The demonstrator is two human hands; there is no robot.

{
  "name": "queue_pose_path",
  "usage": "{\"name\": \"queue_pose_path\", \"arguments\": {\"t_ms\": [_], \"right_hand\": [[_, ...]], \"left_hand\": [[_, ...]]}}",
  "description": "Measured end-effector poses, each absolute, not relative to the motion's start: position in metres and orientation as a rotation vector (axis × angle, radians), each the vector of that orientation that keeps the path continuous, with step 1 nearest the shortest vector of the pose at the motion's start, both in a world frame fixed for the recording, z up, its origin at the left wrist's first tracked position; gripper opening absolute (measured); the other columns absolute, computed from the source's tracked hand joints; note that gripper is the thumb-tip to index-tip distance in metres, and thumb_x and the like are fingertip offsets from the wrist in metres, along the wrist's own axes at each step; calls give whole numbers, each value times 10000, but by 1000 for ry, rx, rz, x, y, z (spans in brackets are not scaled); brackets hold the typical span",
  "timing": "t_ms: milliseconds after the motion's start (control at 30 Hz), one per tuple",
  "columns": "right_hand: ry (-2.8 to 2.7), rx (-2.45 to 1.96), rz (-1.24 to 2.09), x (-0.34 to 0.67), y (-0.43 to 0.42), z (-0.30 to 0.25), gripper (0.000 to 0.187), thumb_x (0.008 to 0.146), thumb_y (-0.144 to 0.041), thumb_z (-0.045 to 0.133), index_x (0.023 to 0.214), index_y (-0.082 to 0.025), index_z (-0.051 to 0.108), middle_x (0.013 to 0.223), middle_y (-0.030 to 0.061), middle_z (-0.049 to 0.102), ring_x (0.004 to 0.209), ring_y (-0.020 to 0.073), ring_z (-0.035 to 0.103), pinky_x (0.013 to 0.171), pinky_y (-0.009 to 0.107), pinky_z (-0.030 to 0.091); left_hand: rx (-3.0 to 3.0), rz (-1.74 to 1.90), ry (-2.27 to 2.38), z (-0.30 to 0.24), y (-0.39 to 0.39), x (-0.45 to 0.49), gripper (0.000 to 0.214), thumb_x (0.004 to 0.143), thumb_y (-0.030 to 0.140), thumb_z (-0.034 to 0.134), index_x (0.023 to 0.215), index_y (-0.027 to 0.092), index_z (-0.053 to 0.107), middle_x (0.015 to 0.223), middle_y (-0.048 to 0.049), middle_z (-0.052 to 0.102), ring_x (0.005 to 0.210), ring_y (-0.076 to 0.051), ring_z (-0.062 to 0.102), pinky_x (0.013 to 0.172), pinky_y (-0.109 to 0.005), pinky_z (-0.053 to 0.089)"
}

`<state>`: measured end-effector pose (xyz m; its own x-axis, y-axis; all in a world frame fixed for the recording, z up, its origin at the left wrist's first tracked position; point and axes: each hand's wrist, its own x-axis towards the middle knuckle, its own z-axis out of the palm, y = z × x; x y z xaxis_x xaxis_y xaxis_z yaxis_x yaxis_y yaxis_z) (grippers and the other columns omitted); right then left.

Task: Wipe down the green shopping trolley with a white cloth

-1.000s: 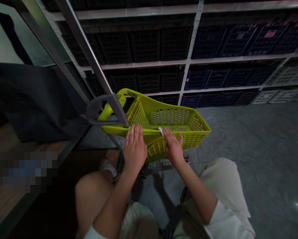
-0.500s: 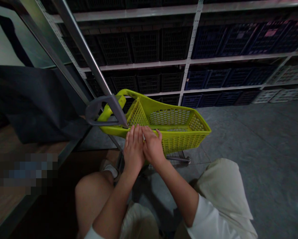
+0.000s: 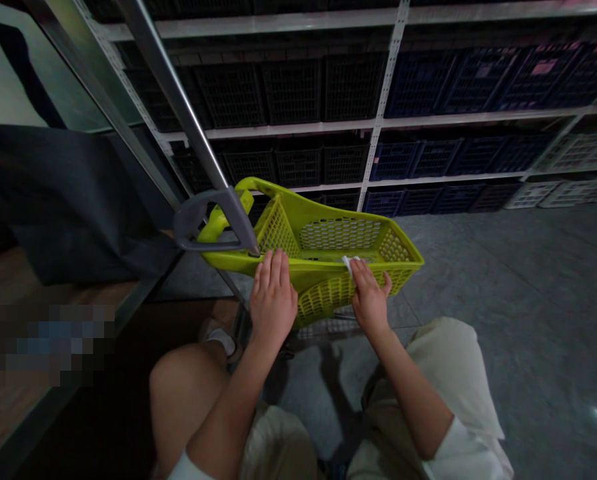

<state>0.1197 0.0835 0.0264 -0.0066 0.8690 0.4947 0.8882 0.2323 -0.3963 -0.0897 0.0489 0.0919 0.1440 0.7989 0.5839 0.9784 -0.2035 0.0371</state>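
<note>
A small yellow-green shopping cart (image 3: 343,233) stands in front of me, its plastic basket open at the top. My left hand (image 3: 273,297) lies on the near rim beside the child-seat end, fingers stretched out flat and holding nothing. Farther along the same rim, my right hand (image 3: 370,299) presses a white cloth or tissue (image 3: 348,261) against the edge. Its fingers are bent over the rim, and only a bit of the white piece shows past the fingertips.
A grey loop handle (image 3: 216,217) on a metal pole (image 3: 178,100) rises at the cart's left end. Behind stands a white shelf rack (image 3: 378,127) with several dark, blue and white crates. A wooden surface (image 3: 8,280) and dark fabric (image 3: 78,207) are at left.
My right hand has slid right along the near rim, away from my left hand, with the white piece under its fingers. My left hand has stayed nearly in place.
</note>
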Motion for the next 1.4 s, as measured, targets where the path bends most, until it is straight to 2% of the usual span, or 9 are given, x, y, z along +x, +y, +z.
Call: {"name": "queue_pose_path", "arguments": {"t_ms": [100, 333, 533, 733, 867, 1100, 1267, 1400], "right_hand": [[-1783, -1634, 47, 92, 81, 39, 690, 805, -14, 349, 1450, -224, 475, 1498, 97, 529, 1442, 202, 417, 1190, 536, 97], [-2018, -1257, 232, 10, 72, 79, 620, 866, -67, 366, 1468, -192, 443, 1525, 89, 499, 1460, 162, 380, 1212, 466, 89], [-2023, -1357, 102, 63, 76, 49, 774, 763, 13, 351, 1500, -220, 399, 1548, 77, 469, 1473, 148, 354, 1207, 480, 50], [-1915, -1519, -20, 122, 82, 21, 762, 765, -5, 373, 1489, -236, 422, 1542, 77, 478, 1463, 179, 379, 1199, 497, 87], [-1793, -1606, 40, 97, 82, 33, 693, 807, -13, 354, 1460, -219, 464, 1505, 105, 520, 1443, 212, 414, 1184, 543, 105], [-2064, -1280, 178, 15, 69, 76, 633, 861, -55, 378, 1482, -169, 425, 1533, 121, 482, 1471, 189, 362, 1196, 482, 143], [-2046, -1354, 122, 51, 74, 59, 768, 767, 19, 355, 1500, -203, 402, 1543, 92, 475, 1462, 168, 375, 1201, 490, 101], [-1991, -1468, 45, 98, 80, 38, 780, 751, 8, 373, 1494, -226, 416, 1538, 82, 483, 1460, 180, 383, 1198, 502, 97]], "left_hand": [[-2070, -707, -1709, 90, 50, -89, 655, 885, 130, 476, 1518, 38, 334, 1579, -171, 405, 1500, -319, 306, 1236, -499, 284], [-2044, -726, -1713, 87, 51, -91, 580, 937, 141, 404, 1514, 108, 358, 1568, -139, 436, 1497, -298, 320, 1219, -496, 317], [-2050, -670, -1741, 91, 49, -91, 636, 887, 134, 488, 1496, 11, 357, 1569, -193, 412, 1500, -323, 302, 1237, -502, 275], [-2064, -675, -1740, 91, 48, -91, 650, 879, 135, 492, 1505, 24, 357, 1582, -173, 401, 1507, -314, 287, 1247, -495, 257], [-2064, -670, -1733, 89, 49, -90, 659, 872, 130, 497, 1505, 21, 351, 1584, -174, 396, 1508, -317, 285, 1248, -495, 259], [-2038, -706, -1722, 86, 51, -92, 579, 928, 145, 426, 1500, 71, 372, 1574, -150, 423, 1503, -304, 302, 1228, -494, 297], [-2053, -681, -1728, 89, 49, -92, 642, 881, 127, 483, 1502, 30, 353, 1573, -185, 411, 1505, -317, 295, 1235, -505, 278], [-2058, -678, -1729, 91, 48, -91, 640, 884, 133, 486, 1500, 22, 356, 1571, -184, 414, 1501, -321, 301, 1235, -509, 276]]}}
